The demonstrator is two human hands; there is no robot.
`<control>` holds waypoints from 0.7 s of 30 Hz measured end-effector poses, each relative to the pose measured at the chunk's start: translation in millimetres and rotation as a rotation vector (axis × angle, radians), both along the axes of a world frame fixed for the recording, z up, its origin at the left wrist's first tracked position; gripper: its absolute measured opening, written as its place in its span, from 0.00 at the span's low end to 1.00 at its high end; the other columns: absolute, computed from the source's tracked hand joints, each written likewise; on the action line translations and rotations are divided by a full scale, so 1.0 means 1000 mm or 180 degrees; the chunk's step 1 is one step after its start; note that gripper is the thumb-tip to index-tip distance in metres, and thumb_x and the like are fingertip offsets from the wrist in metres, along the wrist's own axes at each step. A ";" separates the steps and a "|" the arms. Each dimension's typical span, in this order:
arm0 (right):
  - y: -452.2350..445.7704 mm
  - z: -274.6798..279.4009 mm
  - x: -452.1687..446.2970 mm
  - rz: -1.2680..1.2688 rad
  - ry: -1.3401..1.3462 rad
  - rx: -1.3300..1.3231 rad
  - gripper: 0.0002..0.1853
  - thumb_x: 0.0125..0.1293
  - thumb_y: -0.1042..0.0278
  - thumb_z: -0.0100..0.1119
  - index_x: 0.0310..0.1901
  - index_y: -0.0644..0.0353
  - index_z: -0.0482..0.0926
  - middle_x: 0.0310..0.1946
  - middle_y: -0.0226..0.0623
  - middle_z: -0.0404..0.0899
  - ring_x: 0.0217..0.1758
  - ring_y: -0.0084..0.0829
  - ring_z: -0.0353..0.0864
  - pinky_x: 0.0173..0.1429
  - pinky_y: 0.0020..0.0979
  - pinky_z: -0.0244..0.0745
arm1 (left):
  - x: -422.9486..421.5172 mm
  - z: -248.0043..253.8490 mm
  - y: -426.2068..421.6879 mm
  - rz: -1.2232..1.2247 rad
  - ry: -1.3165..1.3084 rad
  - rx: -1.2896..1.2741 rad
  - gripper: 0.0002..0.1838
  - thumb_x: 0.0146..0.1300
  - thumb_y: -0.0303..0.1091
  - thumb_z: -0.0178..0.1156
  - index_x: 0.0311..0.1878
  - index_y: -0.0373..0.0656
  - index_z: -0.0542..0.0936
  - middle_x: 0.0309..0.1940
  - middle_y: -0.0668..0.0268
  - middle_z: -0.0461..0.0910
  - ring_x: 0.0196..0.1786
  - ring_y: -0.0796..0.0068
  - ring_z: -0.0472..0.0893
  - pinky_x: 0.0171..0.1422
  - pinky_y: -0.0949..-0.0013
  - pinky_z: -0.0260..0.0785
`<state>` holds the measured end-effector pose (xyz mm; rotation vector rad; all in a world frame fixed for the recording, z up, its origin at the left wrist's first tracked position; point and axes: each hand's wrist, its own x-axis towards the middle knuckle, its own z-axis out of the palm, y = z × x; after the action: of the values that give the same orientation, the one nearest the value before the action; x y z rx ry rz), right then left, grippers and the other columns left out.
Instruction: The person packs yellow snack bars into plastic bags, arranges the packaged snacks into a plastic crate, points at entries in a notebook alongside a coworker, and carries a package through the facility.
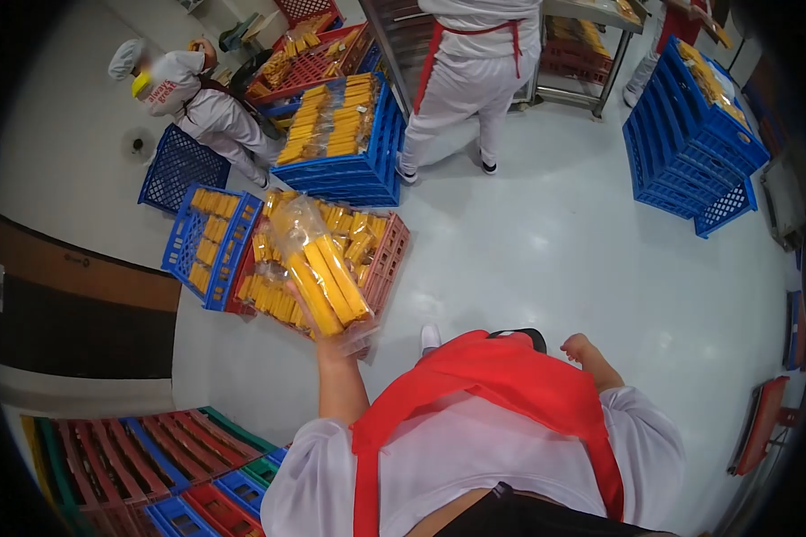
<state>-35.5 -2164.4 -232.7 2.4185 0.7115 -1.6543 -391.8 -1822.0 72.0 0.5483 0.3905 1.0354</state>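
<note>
My left hand grips a clear plastic bag of yellow sticks, held up in front of me at a slant. Its fingers are partly hidden behind the bag. Below and beyond the bag stands a red crate filled with similar packs of yellow sticks. Out to my right side hangs my right hand, its fingers loosely curled in and nothing visible in them. It touches nothing and is nearest to my red apron.
Beside the red crate is a blue crate of packs. Blue crate stacks stand ahead and at the right. Co-workers are at the back. More crates lie at lower left, near a brown door.
</note>
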 end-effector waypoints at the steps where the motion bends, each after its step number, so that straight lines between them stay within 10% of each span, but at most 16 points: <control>1: 0.006 0.004 -0.010 -0.0005 -0.0013 -0.0013 0.15 0.51 0.57 0.50 0.21 0.62 0.77 0.19 0.36 0.77 0.18 0.29 0.76 0.25 0.32 0.71 | -0.010 -0.001 0.011 -0.0005 -0.0013 -0.0013 0.43 0.48 0.70 0.45 0.54 0.39 0.63 0.41 0.54 0.69 0.36 0.67 0.72 0.33 0.68 0.69; 11: 0.128 0.033 -0.090 0.0566 -0.0112 0.1560 0.13 0.47 0.62 0.56 0.29 0.65 0.77 0.19 0.40 0.75 0.18 0.28 0.73 0.23 0.30 0.69 | -0.086 -0.026 0.105 -0.0421 -0.0869 -0.0674 0.46 0.44 0.72 0.47 0.52 0.35 0.64 0.35 0.54 0.73 0.30 0.62 0.76 0.27 0.62 0.73; 13: 0.148 0.046 -0.105 -0.0494 -0.0253 0.1802 0.16 0.47 0.62 0.58 0.35 0.65 0.77 0.23 0.40 0.76 0.19 0.28 0.74 0.26 0.29 0.70 | -0.087 -0.031 0.122 -0.0627 -0.0870 -0.0681 0.47 0.43 0.72 0.48 0.51 0.33 0.64 0.34 0.54 0.73 0.30 0.62 0.76 0.27 0.62 0.73; 21: 0.126 0.054 -0.144 -0.0381 -0.0220 0.1229 0.16 0.46 0.61 0.59 0.35 0.62 0.77 0.21 0.37 0.76 0.18 0.26 0.73 0.23 0.29 0.69 | -0.090 -0.048 0.163 -0.1063 -0.0904 -0.0253 0.45 0.44 0.68 0.53 0.54 0.37 0.62 0.42 0.53 0.66 0.40 0.64 0.69 0.39 0.59 0.68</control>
<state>-179.1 -2038.0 -178.6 2.8152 0.9708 -1.5874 -481.7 -1658.8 23.5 0.3723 0.0830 0.7571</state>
